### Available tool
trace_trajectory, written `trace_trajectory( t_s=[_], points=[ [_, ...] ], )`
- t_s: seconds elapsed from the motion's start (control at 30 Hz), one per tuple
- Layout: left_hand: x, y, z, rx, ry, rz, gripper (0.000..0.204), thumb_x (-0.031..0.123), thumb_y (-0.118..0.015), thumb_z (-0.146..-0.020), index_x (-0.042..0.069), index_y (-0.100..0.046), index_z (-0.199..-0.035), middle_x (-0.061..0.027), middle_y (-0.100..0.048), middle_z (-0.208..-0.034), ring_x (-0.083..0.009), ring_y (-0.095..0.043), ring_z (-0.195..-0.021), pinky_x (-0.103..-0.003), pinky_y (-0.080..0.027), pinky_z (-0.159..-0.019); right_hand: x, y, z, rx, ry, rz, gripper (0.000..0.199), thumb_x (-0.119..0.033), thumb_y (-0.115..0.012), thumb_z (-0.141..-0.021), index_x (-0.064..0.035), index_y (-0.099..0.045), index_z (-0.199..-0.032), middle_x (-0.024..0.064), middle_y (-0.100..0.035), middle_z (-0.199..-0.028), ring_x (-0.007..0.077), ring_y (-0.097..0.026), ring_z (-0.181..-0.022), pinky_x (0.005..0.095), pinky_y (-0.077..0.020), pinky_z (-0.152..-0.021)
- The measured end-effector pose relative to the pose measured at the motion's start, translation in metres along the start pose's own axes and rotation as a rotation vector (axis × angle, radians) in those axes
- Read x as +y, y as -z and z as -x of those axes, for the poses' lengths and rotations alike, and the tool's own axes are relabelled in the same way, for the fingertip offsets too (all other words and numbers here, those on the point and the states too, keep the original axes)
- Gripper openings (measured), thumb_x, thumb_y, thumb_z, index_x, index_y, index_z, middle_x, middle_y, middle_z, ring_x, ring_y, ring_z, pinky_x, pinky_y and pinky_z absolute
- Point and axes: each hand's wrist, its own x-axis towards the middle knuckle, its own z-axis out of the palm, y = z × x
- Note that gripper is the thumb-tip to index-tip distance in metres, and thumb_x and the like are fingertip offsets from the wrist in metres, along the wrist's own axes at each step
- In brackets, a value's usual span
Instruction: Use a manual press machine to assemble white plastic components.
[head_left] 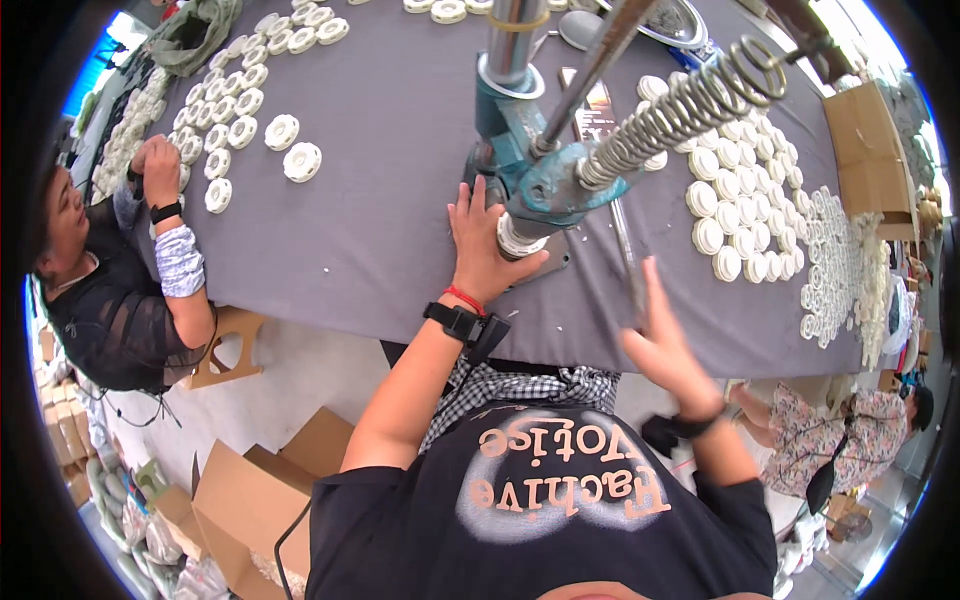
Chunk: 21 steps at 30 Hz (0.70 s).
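Note:
My left hand [480, 243] curves round a white round plastic part [520, 236] on the base of a blue-green hand press [550, 185]. The thumb lies on the near side of the part, the fingers on its left. The press head covers the part's top. A long metal lever [624, 245] comes down from the press toward me. Against its near end, or just beside it, is my right hand [668, 340], somewhat blurred, its fingers stretched out. Whether the palm touches the lever I cannot tell. A large coil spring [690, 115] sticks out from the press to the upper right.
White round parts [740, 195] crowd the right of the grey-covered table [380, 200]; more parts [302, 162] lie at the left. Thin translucent rings [828, 270] line the right edge. A co-worker [110, 270] sits at the left; another person [850, 435] is at lower right. An open cardboard box [250, 500] stands behind me.

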Motion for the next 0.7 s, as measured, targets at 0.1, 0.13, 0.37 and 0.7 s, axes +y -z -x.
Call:
trace_trajectory(
  t_s=[0.1,0.13,0.37,0.7],
  points=[
    [0.005,-0.01,0.004,0.02,0.019,-0.052,0.113,0.054,-0.084,-0.053,0.001,-0.031,-0.137,-0.0261,-0.013,-0.151,-0.0447,-0.008,-0.141,-0.061,-0.009,-0.11,0.039,-0.043,-0.02,0.311,0.101,0.162,0.082,0.001,-0.048,-0.069,0.0075,-0.018,-0.145,0.0274,-0.022,-0.15,0.0388,-0.014,-0.143,0.0421,-0.0119,-0.116],
    [0.007,-0.009,0.001,0.089,-0.003,-0.017,0.122,0.056,-0.084,-0.051,-0.002,-0.026,-0.141,-0.0261,-0.014,-0.151,-0.0445,-0.008,-0.141,-0.058,-0.01,-0.111,0.038,-0.048,-0.03,0.462,0.208,0.3,0.081,0.001,-0.05,-0.069,0.007,-0.02,-0.144,0.0276,-0.024,-0.149,0.0409,-0.015,-0.142,0.0445,-0.0124,-0.115],
    [0.003,-0.001,0.006,0.129,0.045,0.044,0.128,0.058,-0.084,-0.05,-0.005,-0.022,-0.142,-0.0241,-0.029,-0.144,-0.042,-0.023,-0.134,-0.049,-0.021,-0.112,0.047,-0.051,-0.04,0.405,0.309,0.299,0.071,0.001,-0.05,-0.069,0.0053,-0.033,-0.138,0.0263,-0.036,-0.141,0.0413,-0.026,-0.137,0.047,-0.021,-0.113],
    [0.002,0.009,0.011,0.119,0.021,0.047,0.103,0.042,-0.087,-0.055,0.001,-0.038,-0.136,-0.0209,-0.04,-0.134,-0.0379,-0.03,-0.131,-0.047,-0.029,-0.109,-0.024,0.007,-0.025,-0.291,-0.452,-0.188,0.05,-0.003,-0.052,-0.076,0.0023,-0.048,-0.126,0.0214,-0.05,-0.131,0.0287,-0.042,-0.128,0.0319,-0.037,-0.099]
  ],
)
